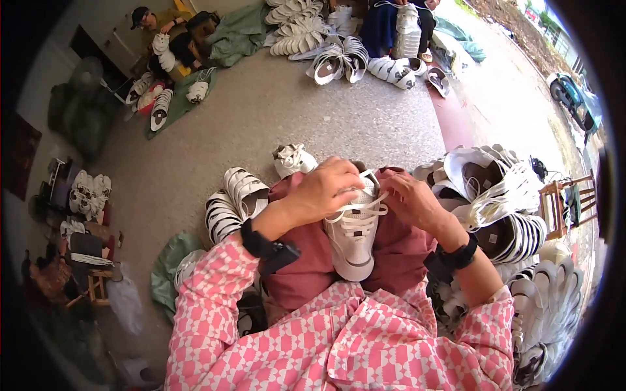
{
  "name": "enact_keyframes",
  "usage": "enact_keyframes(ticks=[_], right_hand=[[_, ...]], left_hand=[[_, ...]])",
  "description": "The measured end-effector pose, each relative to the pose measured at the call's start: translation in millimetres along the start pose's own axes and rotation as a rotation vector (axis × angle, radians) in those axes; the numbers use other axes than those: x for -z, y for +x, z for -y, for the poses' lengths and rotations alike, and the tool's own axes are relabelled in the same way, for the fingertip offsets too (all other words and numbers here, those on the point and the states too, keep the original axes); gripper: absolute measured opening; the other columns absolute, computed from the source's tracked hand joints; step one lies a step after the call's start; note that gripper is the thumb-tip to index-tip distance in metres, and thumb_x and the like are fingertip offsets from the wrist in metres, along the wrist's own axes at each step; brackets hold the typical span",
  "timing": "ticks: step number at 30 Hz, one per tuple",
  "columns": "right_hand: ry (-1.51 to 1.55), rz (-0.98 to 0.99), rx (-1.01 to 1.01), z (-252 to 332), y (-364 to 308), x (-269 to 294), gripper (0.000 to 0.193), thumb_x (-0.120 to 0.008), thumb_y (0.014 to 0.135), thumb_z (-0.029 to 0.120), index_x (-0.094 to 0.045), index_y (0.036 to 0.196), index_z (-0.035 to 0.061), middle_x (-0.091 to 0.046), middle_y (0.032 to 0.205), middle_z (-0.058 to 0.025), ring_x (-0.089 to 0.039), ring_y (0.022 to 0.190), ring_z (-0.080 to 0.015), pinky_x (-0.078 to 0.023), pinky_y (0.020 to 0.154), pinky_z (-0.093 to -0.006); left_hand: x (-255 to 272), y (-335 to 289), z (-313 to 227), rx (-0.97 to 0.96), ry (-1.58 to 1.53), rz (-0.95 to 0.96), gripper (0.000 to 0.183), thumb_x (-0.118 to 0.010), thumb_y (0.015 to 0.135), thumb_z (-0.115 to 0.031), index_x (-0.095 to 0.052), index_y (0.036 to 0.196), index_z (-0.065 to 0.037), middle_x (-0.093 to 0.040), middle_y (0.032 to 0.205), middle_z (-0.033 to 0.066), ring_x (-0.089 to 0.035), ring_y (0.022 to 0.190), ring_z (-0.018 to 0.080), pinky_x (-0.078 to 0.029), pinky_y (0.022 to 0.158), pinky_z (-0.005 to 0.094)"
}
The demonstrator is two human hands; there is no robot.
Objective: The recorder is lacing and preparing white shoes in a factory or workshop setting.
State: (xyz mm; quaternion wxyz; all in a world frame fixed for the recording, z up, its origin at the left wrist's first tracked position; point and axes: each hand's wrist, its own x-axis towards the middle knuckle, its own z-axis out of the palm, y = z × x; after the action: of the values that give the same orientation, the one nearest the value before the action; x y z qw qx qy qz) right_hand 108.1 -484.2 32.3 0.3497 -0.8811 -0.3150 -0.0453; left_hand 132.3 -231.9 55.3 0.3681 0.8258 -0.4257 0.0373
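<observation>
A white sneaker (353,244) sits upright between the person's thighs, in red trousers (297,260), its toe pointing toward the body. A white lace (362,210) crosses its front in rows. The left hand (334,184) lies at the sneaker's upper opening, fingers bent over its left side; whether they grip anything cannot be told. The right hand (409,201) is narrowed at the opposite side, thumb and forefinger pinching the lace. Both wrists wear black bands.

To the left on the floor (261,117) stand stacked white shoe uppers (244,192), with another white shoe (293,161) just ahead of the knees. On the right, more nested uppers (518,238) lie beneath a loose bundle of white laces (505,195), near a wooden stool (561,205). Farther off, a seated co-worker (160,29) handles white shoes.
</observation>
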Motion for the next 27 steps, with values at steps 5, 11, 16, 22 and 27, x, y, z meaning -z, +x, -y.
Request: enact_keyframes(ticks=[5, 11, 16, 22, 27], right_hand=[[-0.007, -0.033, 0.014, -4, -4, -5, 0.014, -0.059, 0.083, 0.01, -0.058, 0.094, 0.0016, -0.063, 0.088, -0.0165, -0.061, 0.084, -0.0364, -0.049, 0.071, -0.0421], [0.03, -0.043, -0.042, -1, -9, -3, 0.012, -0.06, 0.082, 0.009, -0.058, 0.092, 0.002, -0.062, 0.085, -0.0169, -0.062, 0.081, -0.0371, -0.049, 0.067, -0.0422], [-0.001, -0.092, -0.034, 4, -12, -8, 0.015, -0.061, 0.08, 0.006, -0.059, 0.094, 0.0033, -0.061, 0.085, -0.0155, -0.062, 0.078, -0.0358, -0.049, 0.065, -0.0407], [0.17, -0.127, -0.122, 8, -13, -7, 0.02, -0.062, 0.08, 0.003, -0.06, 0.099, 0.0044, -0.062, 0.097, -0.013, -0.064, 0.081, -0.0326, -0.051, 0.068, -0.0387], [0.136, -0.09, -0.043, -3, -16, -5, 0.017, -0.063, 0.082, 0.004, -0.06, 0.099, 0.0043, -0.063, 0.095, -0.0138, -0.064, 0.083, -0.0337, -0.052, 0.07, -0.0387]], left_hand=[[-28, 14, 5, -0.022, 0.113, 0.04, 0.017, -0.07, 0.074, -0.011, -0.067, 0.09, -0.008, -0.056, 0.1, 0.0066, -0.052, 0.099, 0.0262, -0.042, 0.089, 0.0362], [-37, 20, 1, 0.054, 0.168, 0.053, 0.012, -0.069, 0.075, -0.016, -0.063, 0.082, -0.007, -0.053, 0.099, 0.0066, -0.05, 0.1, 0.0267, -0.04, 0.091, 0.0378], [-41, 26, 7, 0.118, 0.198, 0.089, 0.012, -0.063, 0.08, -0.019, -0.062, 0.081, -0.007, -0.053, 0.099, 0.0072, -0.049, 0.101, 0.0275, -0.039, 0.091, 0.0391], [-49, 35, 17, 0.172, 0.324, 0.165, 0.015, -0.059, 0.079, -0.022, -0.063, 0.08, -0.008, -0.055, 0.101, 0.0081, -0.049, 0.101, 0.0283, -0.038, 0.091, 0.0405], [-47, 43, 20, 0.224, 0.286, 0.321, 0.016, -0.058, 0.075, -0.025, -0.061, 0.075, -0.009, -0.055, 0.1, 0.0087, -0.048, 0.102, 0.0307, -0.037, 0.092, 0.0419]])
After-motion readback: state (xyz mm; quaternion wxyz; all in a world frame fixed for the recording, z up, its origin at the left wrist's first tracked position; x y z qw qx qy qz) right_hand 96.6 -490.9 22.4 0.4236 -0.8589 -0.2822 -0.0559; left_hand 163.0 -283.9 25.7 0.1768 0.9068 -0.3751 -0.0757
